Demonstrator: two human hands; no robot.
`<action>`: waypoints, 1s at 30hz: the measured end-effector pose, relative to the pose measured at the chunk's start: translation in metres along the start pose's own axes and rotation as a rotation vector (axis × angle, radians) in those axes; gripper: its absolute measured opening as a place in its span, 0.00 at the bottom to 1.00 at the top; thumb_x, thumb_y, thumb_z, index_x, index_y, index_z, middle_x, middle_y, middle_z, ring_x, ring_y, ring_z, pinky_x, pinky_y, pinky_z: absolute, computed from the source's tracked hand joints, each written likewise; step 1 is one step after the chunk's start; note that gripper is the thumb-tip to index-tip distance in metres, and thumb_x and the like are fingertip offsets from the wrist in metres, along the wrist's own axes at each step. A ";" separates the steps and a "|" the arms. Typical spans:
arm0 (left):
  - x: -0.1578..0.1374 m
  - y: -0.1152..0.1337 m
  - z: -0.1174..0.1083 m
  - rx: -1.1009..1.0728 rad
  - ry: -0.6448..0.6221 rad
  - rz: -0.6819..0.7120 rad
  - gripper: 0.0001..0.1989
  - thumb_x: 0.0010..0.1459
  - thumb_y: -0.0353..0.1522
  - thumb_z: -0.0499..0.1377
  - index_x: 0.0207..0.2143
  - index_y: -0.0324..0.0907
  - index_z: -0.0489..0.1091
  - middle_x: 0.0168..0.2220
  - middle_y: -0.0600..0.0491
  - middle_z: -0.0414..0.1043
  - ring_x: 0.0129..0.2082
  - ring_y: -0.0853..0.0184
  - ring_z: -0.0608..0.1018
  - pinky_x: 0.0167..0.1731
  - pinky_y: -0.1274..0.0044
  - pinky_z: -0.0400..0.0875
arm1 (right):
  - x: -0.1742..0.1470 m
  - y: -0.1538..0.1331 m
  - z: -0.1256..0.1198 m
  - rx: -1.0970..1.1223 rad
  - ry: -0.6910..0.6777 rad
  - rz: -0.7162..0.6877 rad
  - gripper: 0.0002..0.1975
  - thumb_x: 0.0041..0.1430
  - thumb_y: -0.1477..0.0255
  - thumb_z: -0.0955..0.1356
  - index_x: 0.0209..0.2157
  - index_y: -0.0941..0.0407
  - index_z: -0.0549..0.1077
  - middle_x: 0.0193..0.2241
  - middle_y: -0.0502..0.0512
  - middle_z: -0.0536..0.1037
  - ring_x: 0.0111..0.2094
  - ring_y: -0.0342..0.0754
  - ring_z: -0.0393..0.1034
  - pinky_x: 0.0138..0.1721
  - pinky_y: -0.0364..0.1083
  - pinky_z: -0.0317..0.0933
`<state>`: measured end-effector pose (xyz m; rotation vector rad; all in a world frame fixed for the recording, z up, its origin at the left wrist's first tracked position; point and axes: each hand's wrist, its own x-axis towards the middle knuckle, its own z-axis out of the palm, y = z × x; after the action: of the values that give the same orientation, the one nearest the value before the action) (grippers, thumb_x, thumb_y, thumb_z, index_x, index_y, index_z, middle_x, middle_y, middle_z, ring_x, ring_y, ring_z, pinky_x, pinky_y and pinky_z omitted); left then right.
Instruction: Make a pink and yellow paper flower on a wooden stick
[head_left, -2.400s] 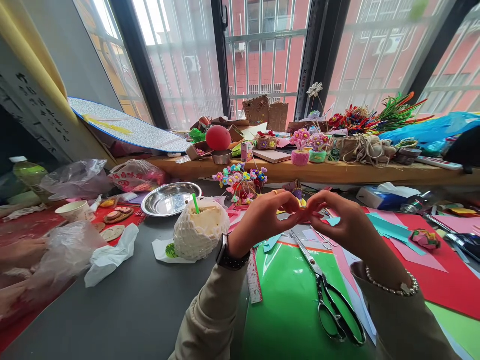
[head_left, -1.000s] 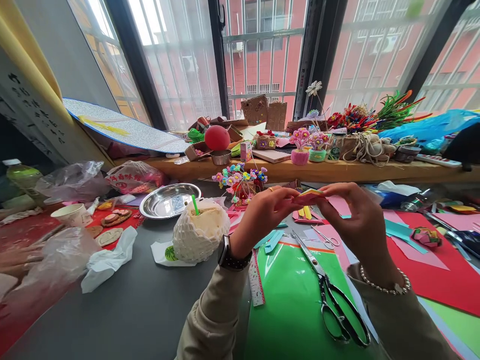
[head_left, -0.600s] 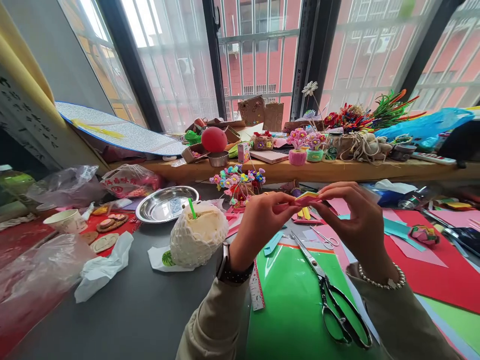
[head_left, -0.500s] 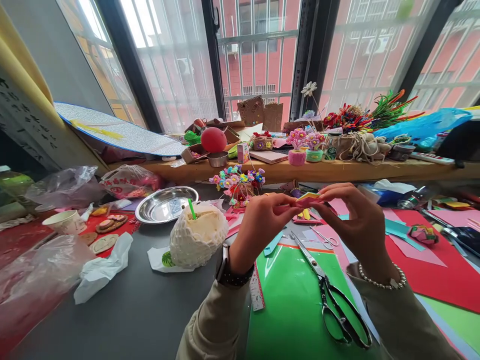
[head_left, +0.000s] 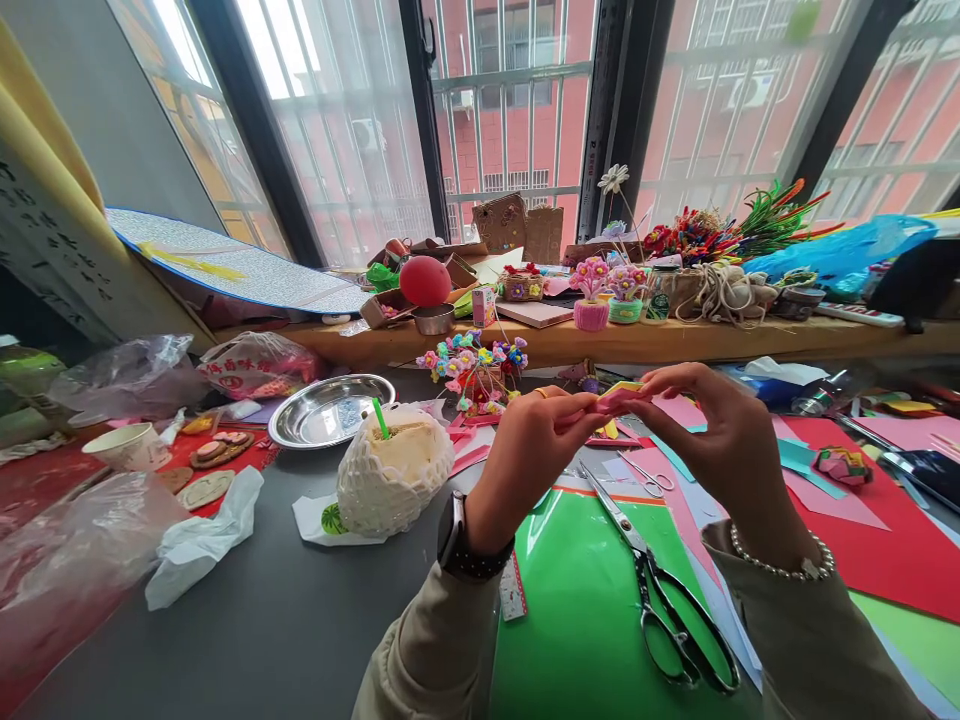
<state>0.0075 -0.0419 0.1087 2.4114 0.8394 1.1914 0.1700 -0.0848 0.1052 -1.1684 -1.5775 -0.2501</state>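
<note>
Between both hands is a small folded piece of pink and yellow paper (head_left: 621, 396), held up above the table. My left hand (head_left: 529, 455) pinches its left end between thumb and fingers. From the other side, my right hand (head_left: 716, 435) grips the right end with thumb and forefinger. Fingers cover much of the paper, so its full shape is hidden. Below the hands, large scissors (head_left: 645, 560) with black handles lie on a green sheet (head_left: 577, 620). Smaller scissors (head_left: 652, 482) rest just beyond them, and a ruler (head_left: 513, 585) lies along the sheet's left edge.
A coconut in white foam netting (head_left: 394, 470) with a green straw stands left of my hands, near a metal plate (head_left: 330, 410). Red paper (head_left: 900, 560) and a folded paper piece (head_left: 844, 465) lie at right. Crocheted flowers (head_left: 472, 365) stand behind.
Both wrists have shifted slightly to the right and turned a little. The folded paper stays in both hands, tilted slightly differently. The view has moved a touch.
</note>
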 end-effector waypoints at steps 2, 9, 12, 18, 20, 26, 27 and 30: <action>0.000 0.000 0.000 0.008 -0.003 -0.004 0.12 0.53 0.37 0.54 0.36 0.42 0.72 0.28 0.52 0.73 0.27 0.72 0.73 0.27 0.81 0.65 | 0.000 0.000 -0.001 0.008 -0.007 0.007 0.07 0.48 0.66 0.68 0.27 0.54 0.68 0.27 0.50 0.74 0.29 0.46 0.68 0.30 0.46 0.63; 0.000 0.006 0.002 0.054 0.030 -0.029 0.11 0.54 0.36 0.54 0.37 0.44 0.72 0.27 0.53 0.72 0.27 0.72 0.72 0.27 0.81 0.65 | -0.001 -0.002 0.002 -0.049 0.040 0.059 0.07 0.48 0.66 0.68 0.28 0.54 0.68 0.26 0.50 0.74 0.27 0.45 0.66 0.29 0.46 0.61; 0.000 0.007 0.002 0.075 0.037 -0.040 0.11 0.53 0.37 0.54 0.36 0.44 0.72 0.27 0.53 0.72 0.27 0.71 0.72 0.27 0.80 0.65 | -0.001 0.000 0.002 -0.010 0.016 0.059 0.07 0.48 0.66 0.68 0.28 0.54 0.68 0.26 0.50 0.74 0.27 0.45 0.67 0.29 0.46 0.62; -0.001 0.005 0.001 0.064 0.036 -0.027 0.11 0.52 0.37 0.55 0.36 0.43 0.72 0.27 0.53 0.72 0.27 0.71 0.72 0.27 0.81 0.64 | 0.000 0.003 -0.003 0.037 -0.018 0.046 0.07 0.49 0.66 0.68 0.27 0.54 0.69 0.26 0.50 0.75 0.27 0.45 0.68 0.30 0.45 0.62; -0.001 0.006 0.001 0.079 0.032 -0.027 0.11 0.53 0.37 0.54 0.36 0.43 0.72 0.26 0.54 0.72 0.26 0.72 0.72 0.25 0.81 0.64 | 0.000 0.001 -0.002 0.009 0.000 0.050 0.06 0.48 0.66 0.68 0.27 0.54 0.69 0.26 0.50 0.75 0.27 0.45 0.68 0.29 0.45 0.62; -0.001 0.007 0.006 0.080 0.058 -0.066 0.12 0.53 0.38 0.54 0.34 0.42 0.72 0.26 0.53 0.73 0.27 0.70 0.73 0.26 0.80 0.65 | -0.003 -0.005 0.005 -0.077 0.074 0.028 0.04 0.50 0.68 0.67 0.27 0.54 0.69 0.27 0.51 0.74 0.30 0.47 0.68 0.32 0.47 0.61; 0.000 0.007 0.007 0.070 0.070 -0.077 0.12 0.52 0.38 0.55 0.34 0.42 0.72 0.28 0.52 0.74 0.28 0.70 0.73 0.27 0.80 0.66 | -0.003 -0.006 0.006 -0.088 0.086 0.016 0.04 0.50 0.68 0.67 0.27 0.54 0.69 0.27 0.51 0.74 0.31 0.47 0.68 0.33 0.48 0.61; 0.000 0.006 0.008 0.053 0.095 -0.108 0.11 0.51 0.37 0.56 0.34 0.41 0.71 0.31 0.52 0.74 0.30 0.69 0.74 0.29 0.79 0.68 | -0.003 -0.006 0.008 -0.094 0.103 -0.003 0.04 0.50 0.69 0.66 0.28 0.54 0.68 0.27 0.52 0.74 0.31 0.48 0.67 0.36 0.50 0.60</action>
<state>0.0159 -0.0468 0.1070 2.3330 1.0280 1.2659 0.1596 -0.0839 0.1022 -1.2068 -1.4910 -0.3838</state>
